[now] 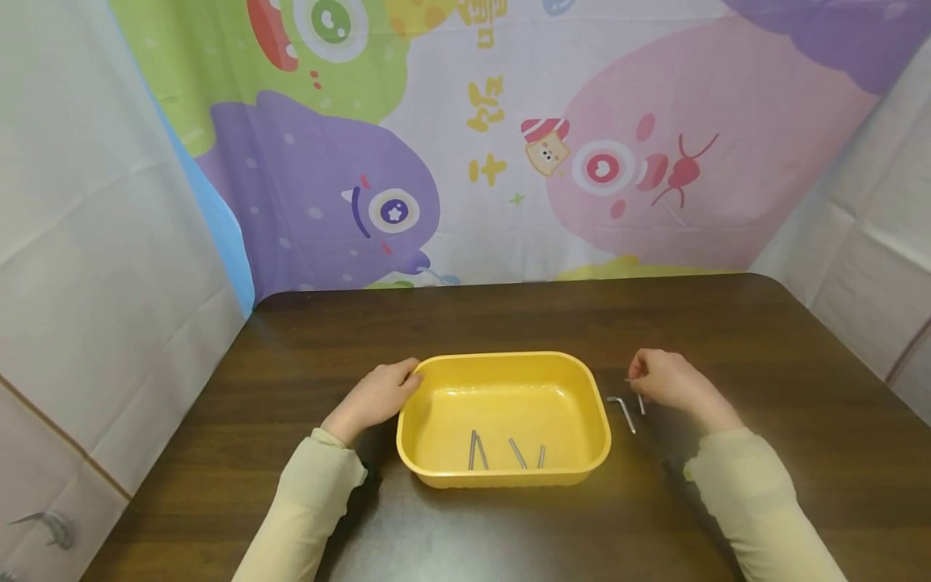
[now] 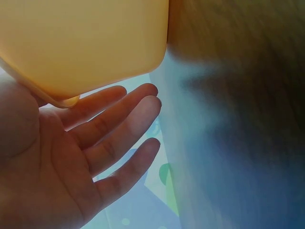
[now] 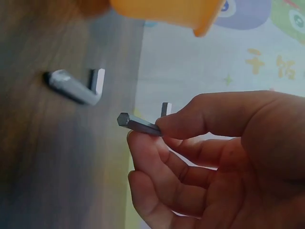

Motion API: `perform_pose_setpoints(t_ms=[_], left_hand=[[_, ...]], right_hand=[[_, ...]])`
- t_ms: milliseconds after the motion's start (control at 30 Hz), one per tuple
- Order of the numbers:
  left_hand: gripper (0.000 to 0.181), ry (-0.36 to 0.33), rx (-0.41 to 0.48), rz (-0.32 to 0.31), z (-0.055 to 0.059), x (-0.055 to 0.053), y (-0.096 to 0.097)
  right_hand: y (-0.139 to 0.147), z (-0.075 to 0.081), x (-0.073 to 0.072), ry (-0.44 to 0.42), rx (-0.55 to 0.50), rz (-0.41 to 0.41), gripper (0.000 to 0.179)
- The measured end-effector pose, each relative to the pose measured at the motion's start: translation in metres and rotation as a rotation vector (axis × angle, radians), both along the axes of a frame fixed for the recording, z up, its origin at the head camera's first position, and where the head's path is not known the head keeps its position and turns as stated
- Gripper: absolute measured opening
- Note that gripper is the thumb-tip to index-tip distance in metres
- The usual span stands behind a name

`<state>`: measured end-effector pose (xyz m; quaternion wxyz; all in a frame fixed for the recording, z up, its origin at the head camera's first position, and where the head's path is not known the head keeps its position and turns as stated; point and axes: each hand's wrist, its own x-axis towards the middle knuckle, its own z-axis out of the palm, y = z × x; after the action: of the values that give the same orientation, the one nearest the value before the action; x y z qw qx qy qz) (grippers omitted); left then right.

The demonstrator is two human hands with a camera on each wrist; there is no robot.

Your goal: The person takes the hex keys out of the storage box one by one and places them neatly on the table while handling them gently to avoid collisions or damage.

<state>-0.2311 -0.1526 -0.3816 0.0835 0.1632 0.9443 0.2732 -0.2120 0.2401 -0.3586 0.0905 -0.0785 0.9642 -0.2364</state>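
A yellow plastic basin (image 1: 502, 478) stands on the dark wooden table. My left hand (image 1: 380, 394) holds its left rim, the thumb over the edge. Outside the basin, the other fingers (image 2: 107, 148) stretch loosely along the wall in the left wrist view. To the right of the basin, my right hand (image 1: 671, 384) pinches an L-shaped hex key (image 3: 140, 125) between thumb and forefinger, over the table. Another hex key (image 1: 624, 414) lies between that hand and the basin. Several metal rods (image 1: 517, 454) show inside the basin, their lower ends hidden by the front wall.
Behind the table (image 1: 327, 323) hangs a cloth (image 1: 502, 234) printed with cartoon monsters, close to its back edge. Pale curtain-like sheets (image 1: 94, 202) flank the left and right sides.
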Motion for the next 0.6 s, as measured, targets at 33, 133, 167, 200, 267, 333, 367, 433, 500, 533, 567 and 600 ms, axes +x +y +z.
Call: perform_pose_setpoints(t_ms=[33, 133, 167, 200, 267, 333, 367, 433, 500, 533, 567, 600], left_hand=[[0.025, 0.001, -0.001, -0.001, 0.000, 0.000, 0.000], [0.024, 0.006, -0.008, -0.003, 0.000, 0.000, 0.000], [0.024, 0.004, -0.008, 0.001, 0.000, 0.000, 0.000], [0.024, 0.006, -0.009, 0.002, 0.000, 0.000, 0.000], [0.024, 0.005, -0.009, -0.001, 0.001, 0.000, 0.000], [0.024, 0.004, -0.008, -0.002, 0.001, 0.001, 0.000], [0.024, 0.003, -0.006, 0.000, 0.001, 0.001, 0.000], [0.024, 0.002, -0.007, -0.001, 0.001, 0.001, 0.000], [0.025, 0.000, -0.008, 0.002, 0.001, 0.001, 0.000], [0.025, -0.001, -0.008, 0.002, 0.001, 0.001, 0.000], [0.025, -0.001, -0.007, 0.002, 0.001, 0.001, 0.000], [0.025, 0.000, -0.009, -0.001, 0.001, 0.001, 0.000]], right_hand=[[0.001, -0.001, 0.000, -0.008, 0.001, -0.002, 0.007], [0.002, -0.003, 0.000, -0.025, 0.004, -0.008, 0.006], [0.002, -0.004, 0.000, -0.029, 0.005, -0.008, 0.006], [0.003, -0.004, 0.000, -0.033, 0.006, -0.009, 0.006], [0.003, -0.006, -0.001, -0.043, 0.010, -0.011, 0.005], [0.004, -0.008, -0.001, -0.059, 0.011, -0.014, 0.004], [0.004, -0.009, -0.002, -0.071, 0.012, -0.018, 0.003], [0.004, -0.011, -0.003, -0.100, 0.013, -0.029, 0.002], [0.005, -0.014, -0.003, -0.122, 0.016, -0.038, 0.002], [0.005, -0.015, -0.004, -0.132, 0.018, -0.042, 0.002], [0.006, -0.015, -0.004, -0.140, 0.021, -0.046, 0.003], [0.006, -0.016, -0.005, -0.142, 0.023, -0.048, 0.003]])
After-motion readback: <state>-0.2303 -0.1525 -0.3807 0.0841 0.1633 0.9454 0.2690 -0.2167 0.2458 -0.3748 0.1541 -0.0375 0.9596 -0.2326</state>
